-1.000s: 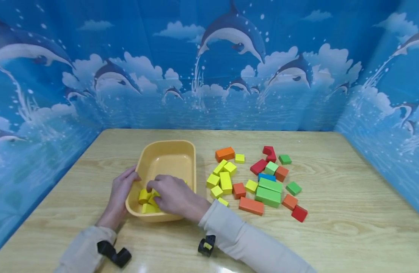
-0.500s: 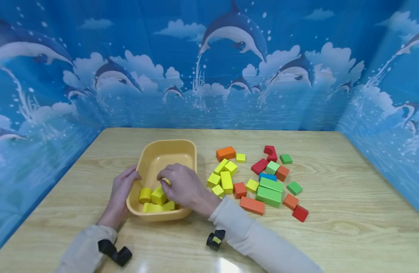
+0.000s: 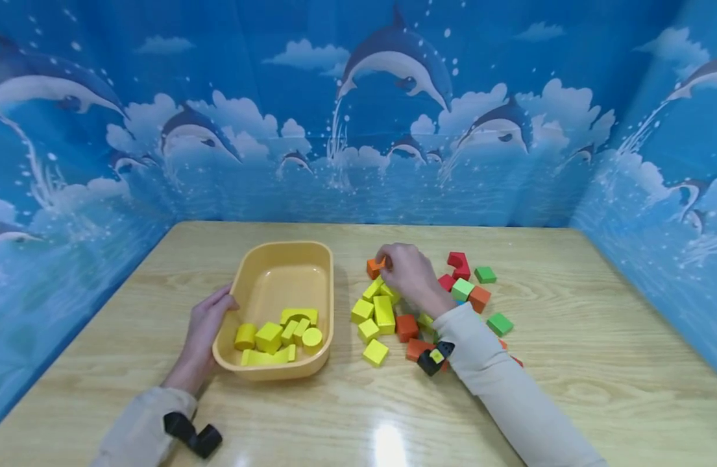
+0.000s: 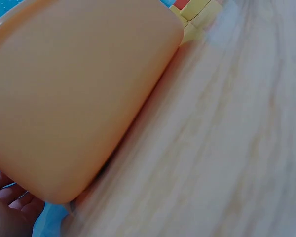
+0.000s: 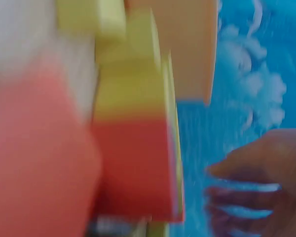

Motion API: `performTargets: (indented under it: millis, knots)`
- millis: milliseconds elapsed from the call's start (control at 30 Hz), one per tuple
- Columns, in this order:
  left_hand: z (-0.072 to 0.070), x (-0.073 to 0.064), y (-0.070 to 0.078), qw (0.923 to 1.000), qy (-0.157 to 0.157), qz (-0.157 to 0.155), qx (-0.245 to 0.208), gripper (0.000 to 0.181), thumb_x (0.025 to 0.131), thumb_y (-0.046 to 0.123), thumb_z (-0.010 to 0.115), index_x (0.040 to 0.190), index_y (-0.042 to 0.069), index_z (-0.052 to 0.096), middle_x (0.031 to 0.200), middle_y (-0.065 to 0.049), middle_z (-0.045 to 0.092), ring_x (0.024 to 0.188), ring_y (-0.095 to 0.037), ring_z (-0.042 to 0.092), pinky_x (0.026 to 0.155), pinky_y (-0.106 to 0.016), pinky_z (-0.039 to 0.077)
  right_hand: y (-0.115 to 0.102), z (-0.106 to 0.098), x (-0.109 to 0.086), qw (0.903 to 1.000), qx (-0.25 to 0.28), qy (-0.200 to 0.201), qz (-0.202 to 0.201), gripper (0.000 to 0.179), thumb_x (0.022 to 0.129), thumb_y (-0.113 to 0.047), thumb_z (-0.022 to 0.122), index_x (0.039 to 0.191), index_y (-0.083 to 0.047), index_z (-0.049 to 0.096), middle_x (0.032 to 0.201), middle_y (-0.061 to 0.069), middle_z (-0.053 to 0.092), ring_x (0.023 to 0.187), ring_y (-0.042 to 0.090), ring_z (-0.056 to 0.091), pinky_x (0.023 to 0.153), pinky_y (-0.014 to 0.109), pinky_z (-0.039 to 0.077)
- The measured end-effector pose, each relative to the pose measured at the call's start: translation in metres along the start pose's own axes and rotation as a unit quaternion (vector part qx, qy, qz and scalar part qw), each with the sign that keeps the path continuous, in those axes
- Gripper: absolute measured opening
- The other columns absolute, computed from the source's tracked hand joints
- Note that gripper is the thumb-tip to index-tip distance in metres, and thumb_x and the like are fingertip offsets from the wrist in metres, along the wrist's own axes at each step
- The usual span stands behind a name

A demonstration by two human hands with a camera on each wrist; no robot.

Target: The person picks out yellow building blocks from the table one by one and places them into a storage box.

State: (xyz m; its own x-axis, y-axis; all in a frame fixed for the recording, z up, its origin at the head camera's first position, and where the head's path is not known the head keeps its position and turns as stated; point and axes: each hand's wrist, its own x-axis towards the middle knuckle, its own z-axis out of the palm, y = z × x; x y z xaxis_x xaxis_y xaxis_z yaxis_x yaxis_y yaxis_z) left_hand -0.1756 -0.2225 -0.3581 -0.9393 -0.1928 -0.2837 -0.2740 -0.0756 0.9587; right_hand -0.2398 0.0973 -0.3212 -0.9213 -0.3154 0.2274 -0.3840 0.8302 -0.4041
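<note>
A peach-coloured plastic basin [image 3: 276,279] sits on the table with several yellow blocks at its near end, among them a cylinder [image 3: 245,337] and an arch [image 3: 302,314]. My left hand [image 3: 206,321] grips the basin's left side, thumb over the rim and fingers along the outer wall. Over the loose blocks hovers my right hand [image 3: 413,275], its fingertips beside an orange block [image 3: 373,268] and partly covering it. In the right wrist view that hand's fingers [image 5: 246,195] are spread, with nothing seen between them. A small yellow block behind the hand is hidden.
Several yellow blocks [image 3: 384,314] lie right of the basin. Further right, partly under the right sleeve [image 3: 498,370], are red, green and orange blocks, including a red arch [image 3: 460,264] and a green block [image 3: 499,323]. A dolphin-print curtain [image 3: 358,181] surrounds the table.
My right hand has left the basin and moved right, over the loose blocks. A round yellow block and other yellow pieces in the basin are now uncovered. My left hand stays on the rim.
</note>
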Motion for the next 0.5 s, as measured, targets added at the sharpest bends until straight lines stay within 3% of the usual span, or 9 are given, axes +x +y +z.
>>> performTargets:
  millis: [133,233,333,500]
  knots:
    - [-0.002,-0.002,0.000,1.0000,-0.003,-0.003,-0.006,0.066,0.086,0.008,0.043,0.151,0.015,0.030,0.157,-0.006,0.026,0.136,-0.023,0.034,0.111,-0.032,0.032,0.019,-0.003,0.000,0.9934,-0.042,-0.080,0.070,0.034,0.090,-0.012,0.065,0.122,-0.001,0.063,0.113,0.014,0.062,0.098,0.027,0.058,0.081,0.040,0.053]
    - [-0.002,-0.002,0.001,0.9999,-0.005,-0.002,-0.013,0.067,0.086,0.008,0.043,0.151,0.014,0.030,0.157,-0.006,0.027,0.136,-0.022,0.034,0.111,-0.030,0.032,0.023,-0.004,0.000,0.9860,-0.065,-0.120,0.097,0.041,0.093,-0.016,0.061,0.130,0.000,0.056,0.128,0.017,0.056,0.112,0.032,0.053,0.092,0.046,0.050]
    - [-0.002,-0.002,0.002,0.9998,-0.005,-0.002,-0.018,0.067,0.086,0.008,0.043,0.151,0.014,0.029,0.157,-0.006,0.026,0.137,-0.022,0.034,0.111,-0.031,0.032,0.025,-0.004,0.000,0.9773,-0.080,-0.167,0.104,0.044,0.094,-0.011,0.057,0.137,-0.003,0.051,0.138,0.017,0.048,0.123,0.034,0.047,0.098,0.049,0.045]
    - [-0.001,-0.001,0.000,0.9999,-0.003,-0.002,-0.012,0.067,0.086,0.008,0.043,0.151,0.014,0.029,0.157,-0.006,0.026,0.137,-0.023,0.033,0.112,-0.033,0.032,0.027,-0.003,-0.003,0.9644,-0.097,-0.227,0.095,0.054,0.090,0.002,0.056,0.141,-0.010,0.048,0.141,0.015,0.044,0.124,0.033,0.044,0.098,0.047,0.045]
